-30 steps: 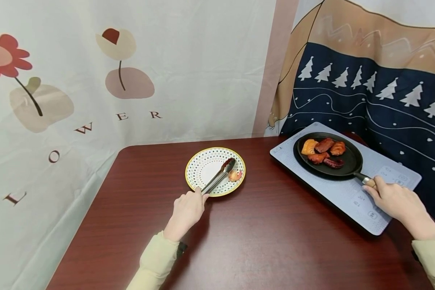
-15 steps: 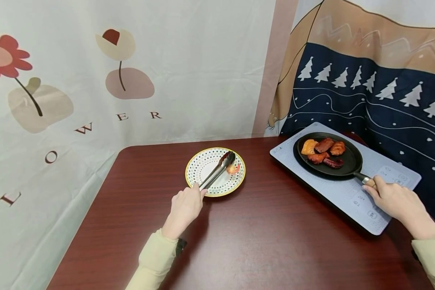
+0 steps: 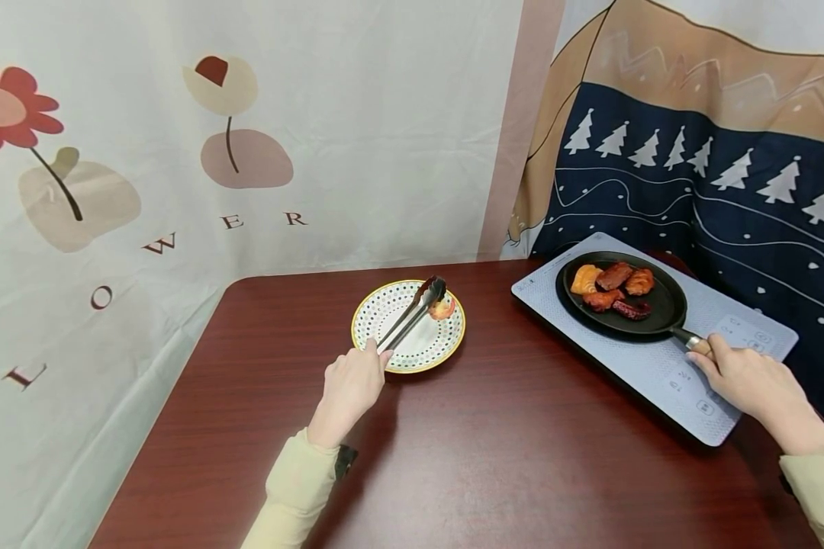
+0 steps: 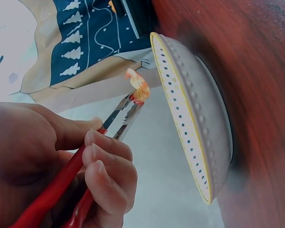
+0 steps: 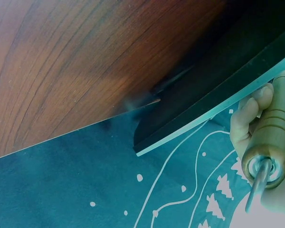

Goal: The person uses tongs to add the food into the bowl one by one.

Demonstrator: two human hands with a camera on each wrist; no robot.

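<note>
My left hand point(image 3: 352, 387) holds a pair of tongs point(image 3: 407, 322) by red handles point(image 4: 52, 190). Pinched in the tips is an orange-and-white shrimp point(image 4: 140, 88), raised above the rim of a white dotted plate point(image 3: 369, 319) with a yellow edge. From the head view the tongs overlap the plate's far right side. On the right, my right hand point(image 3: 748, 379) grips the wooden handle point(image 5: 270, 137) of a black frying pan point(image 3: 667, 301). Several pieces of food lie in the pan, among them a yellow-orange piece point(image 3: 586, 279), a browned piece point(image 3: 615, 274) and a dark red one point(image 3: 632, 309).
The pan stands on a light grey induction cooktop point(image 3: 710, 366) set at an angle. Beneath everything is a dark red-brown wooden table point(image 3: 494, 450). Printed cloths hang behind it, a pale one point(image 3: 384, 152) and a navy one with trees point(image 3: 625, 191).
The tongs and shrimp have risen and shifted toward the plate's far edge in the head view. My left hand has moved slightly up and left. The right hand and pan stay put.
</note>
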